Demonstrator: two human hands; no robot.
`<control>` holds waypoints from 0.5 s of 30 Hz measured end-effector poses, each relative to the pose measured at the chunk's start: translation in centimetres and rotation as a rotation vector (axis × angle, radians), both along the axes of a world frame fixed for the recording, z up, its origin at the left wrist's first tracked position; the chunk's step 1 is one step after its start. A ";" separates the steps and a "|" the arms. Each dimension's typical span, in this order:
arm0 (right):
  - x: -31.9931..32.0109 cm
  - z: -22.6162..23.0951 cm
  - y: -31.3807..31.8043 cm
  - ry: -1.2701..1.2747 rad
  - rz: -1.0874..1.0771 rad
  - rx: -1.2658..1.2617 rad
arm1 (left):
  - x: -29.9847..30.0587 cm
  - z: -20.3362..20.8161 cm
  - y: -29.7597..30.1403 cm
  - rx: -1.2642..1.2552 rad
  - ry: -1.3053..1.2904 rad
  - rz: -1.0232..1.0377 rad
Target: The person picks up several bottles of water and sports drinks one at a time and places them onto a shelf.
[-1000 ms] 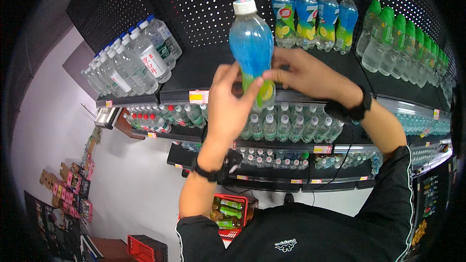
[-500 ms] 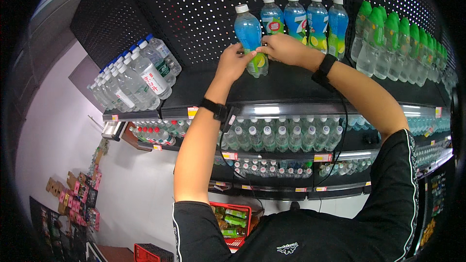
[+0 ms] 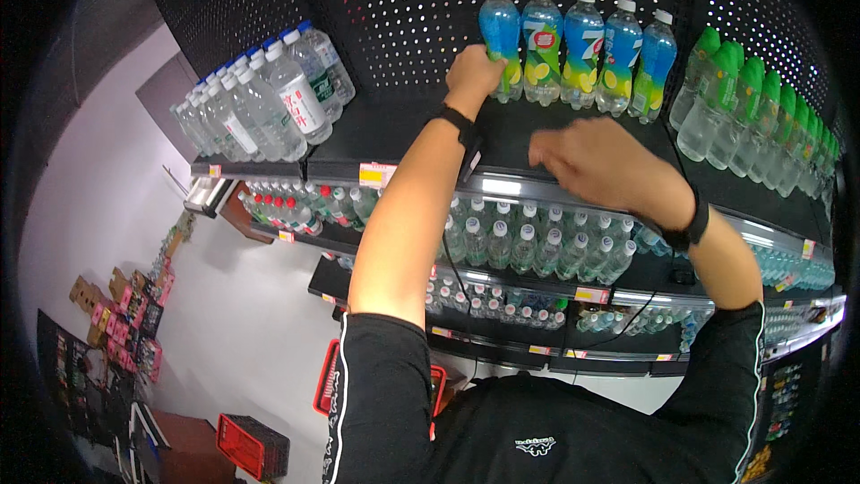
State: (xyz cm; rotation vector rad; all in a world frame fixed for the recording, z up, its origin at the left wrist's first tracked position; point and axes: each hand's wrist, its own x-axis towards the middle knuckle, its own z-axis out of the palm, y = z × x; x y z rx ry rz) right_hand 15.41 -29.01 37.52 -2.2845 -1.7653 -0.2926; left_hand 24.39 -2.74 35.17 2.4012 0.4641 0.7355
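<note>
On the top shelf, my left hand is closed around the lower part of a blue and green lemon soda bottle with a white cap. That bottle stands upright at the left end of a row of matching soda bottles. My right hand hangs in front of the shelf, below the row and apart from it. Motion blurs it slightly; its fingers are loosely bent and apart, with nothing visible in them. Both wrists wear black bands.
Clear water bottles stand at the left of this shelf, green-capped bottles at the right. Lower shelves hold more bottles. A black cable dangles below my left wrist. Red baskets sit on the floor, and stacked boxes stand far left.
The soda bottle has moved back and right, to the left end of the row. My right hand has let go of it and drawn down and right; my left hand followed the bottle.
</note>
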 end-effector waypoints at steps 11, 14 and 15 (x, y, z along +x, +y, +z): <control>-4.2 -20.7 -2.2 0.977 0.147 -0.367 | -24.9 -7.8 -5.1 -0.320 -0.394 -0.412; -5.0 -29.2 -1.4 1.268 0.028 -0.391 | -32.0 -15.8 -5.5 -0.603 -0.264 -0.296; -4.9 -32.7 -1.0 1.247 0.025 -0.418 | -34.0 -19.8 -5.2 -0.648 -0.245 -0.229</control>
